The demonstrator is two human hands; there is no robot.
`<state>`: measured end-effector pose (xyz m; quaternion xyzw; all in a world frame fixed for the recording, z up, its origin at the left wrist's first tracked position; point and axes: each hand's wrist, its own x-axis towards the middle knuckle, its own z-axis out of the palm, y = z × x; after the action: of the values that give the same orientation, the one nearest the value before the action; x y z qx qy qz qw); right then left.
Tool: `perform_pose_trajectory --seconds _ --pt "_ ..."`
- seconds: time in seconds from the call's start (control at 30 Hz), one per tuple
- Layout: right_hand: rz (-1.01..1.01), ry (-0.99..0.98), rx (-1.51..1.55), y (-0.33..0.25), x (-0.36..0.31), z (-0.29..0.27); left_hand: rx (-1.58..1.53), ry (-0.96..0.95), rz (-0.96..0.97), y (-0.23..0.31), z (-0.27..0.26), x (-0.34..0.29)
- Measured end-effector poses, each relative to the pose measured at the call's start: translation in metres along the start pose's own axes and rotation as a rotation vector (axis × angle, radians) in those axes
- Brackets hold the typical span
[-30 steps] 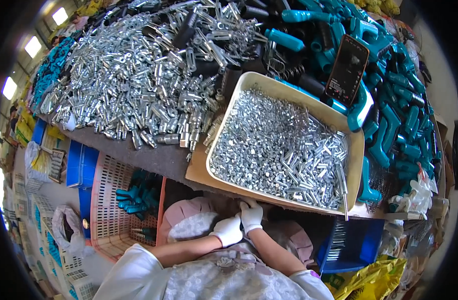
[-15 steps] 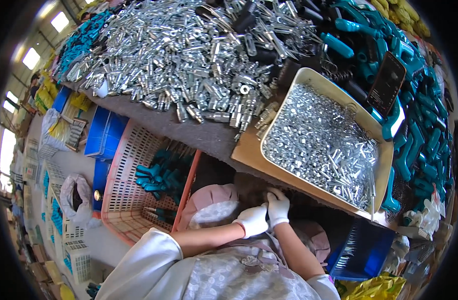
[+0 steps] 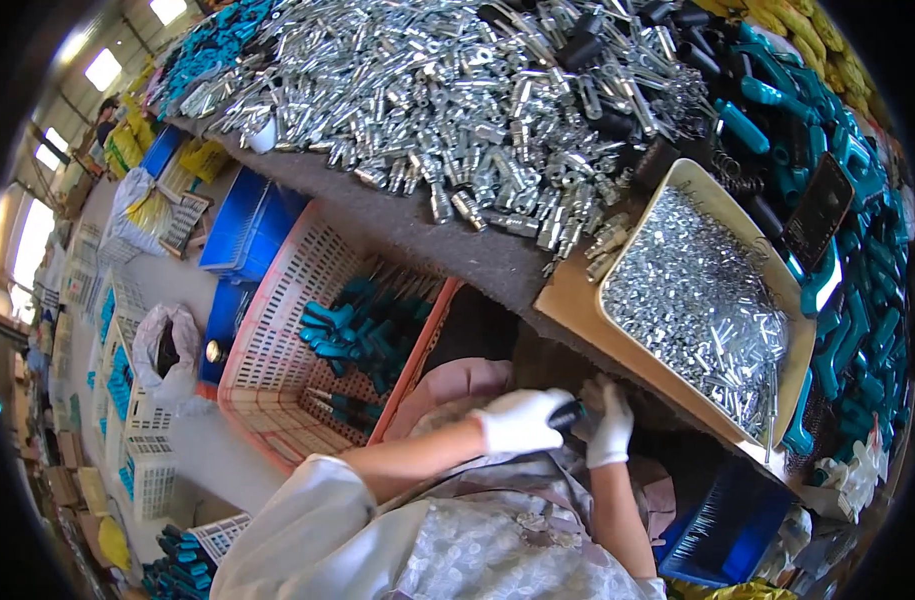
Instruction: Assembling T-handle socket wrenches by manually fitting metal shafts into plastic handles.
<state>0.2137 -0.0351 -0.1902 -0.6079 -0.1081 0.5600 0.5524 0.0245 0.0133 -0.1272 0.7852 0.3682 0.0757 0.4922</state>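
Both my hands wear white gloves and are over my lap, below the table's front edge. My left hand [image 3: 522, 421] is closed around a small black, rounded, handle-like piece [image 3: 565, 414], whose end sticks out towards my right hand. The rest of it is hidden in the glove. Just to its right, my right hand [image 3: 607, 425] is raised with fingers stretched up into the shadow under the table; I see nothing held in it. A small gap separates the two hands.
Metal fittings [image 3: 417, 110] are heaped on the table. A cream tray [image 3: 605, 300] of small metal parts is at the right, near a phone [image 3: 817, 212] and teal handles [image 3: 857, 340]. At left stands a red-and-white crate [image 3: 267, 370] with teal-handled tools; a blue bin [image 3: 722, 530] is lower right.
My hands were together under the table edge; now they are apart, the left drawn back with the black piece showing. The whole view has shifted, with the scene moving right and down.
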Motion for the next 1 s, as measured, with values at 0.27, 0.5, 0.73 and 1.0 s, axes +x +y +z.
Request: perform_pose_trajectory --seconds 0.27,0.5,0.73,1.0 --pt "0.184 -0.257 0.321 0.054 0.021 -0.137 -0.492 0.488 -0.219 0.047 -0.229 -0.226" --pt "-0.087 -0.184 -0.568 0.066 0.007 -0.084 -0.013 0.409 -0.861 -0.085 -0.178 -0.236" --pt "-0.246 -0.203 -0.958 0.051 -0.017 -0.082 0.362 -0.526 -0.924 -0.27 -0.006 -0.198" --pt "-0.339 -0.365 -0.923 -0.017 -0.047 -0.023 0.522 0.377 -0.107 -0.05 -0.159 -0.104"
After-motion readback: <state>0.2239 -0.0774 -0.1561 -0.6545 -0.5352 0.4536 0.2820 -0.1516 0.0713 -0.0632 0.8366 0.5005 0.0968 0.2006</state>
